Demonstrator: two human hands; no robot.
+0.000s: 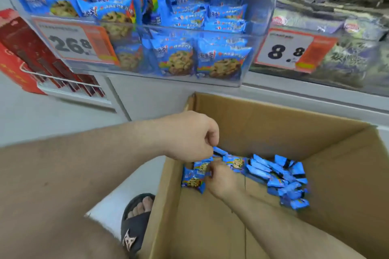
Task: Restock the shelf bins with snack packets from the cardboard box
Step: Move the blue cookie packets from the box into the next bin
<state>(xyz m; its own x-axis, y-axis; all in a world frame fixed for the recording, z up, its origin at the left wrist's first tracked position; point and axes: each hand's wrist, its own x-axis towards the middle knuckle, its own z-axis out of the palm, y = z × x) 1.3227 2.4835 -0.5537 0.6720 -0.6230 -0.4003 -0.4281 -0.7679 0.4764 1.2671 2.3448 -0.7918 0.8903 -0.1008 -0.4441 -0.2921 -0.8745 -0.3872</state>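
Observation:
An open cardboard box [347, 174] stands on the floor below the shelf. Several blue cookie packets [280, 176] lie along its far inner side. My left hand [189, 134] hovers over the box's left wall with fingers curled, pinching the top edge of a blue packet [219, 151]. My right hand [221, 178] reaches down inside the box and grips blue packets [192, 181] near the left wall. Above, a clear plastic shelf bin [252, 27] holds many of the same blue cookie packets [179, 59].
A price tag reading 26.8 [73, 42] hangs on the bin's left front, and one reading 8.8 [288, 50] marks the neighbouring bin of purple packets [347, 59] on the right. Red boxes [25, 52] sit on a lower left rack. My sandalled foot [136, 216] stands beside the box.

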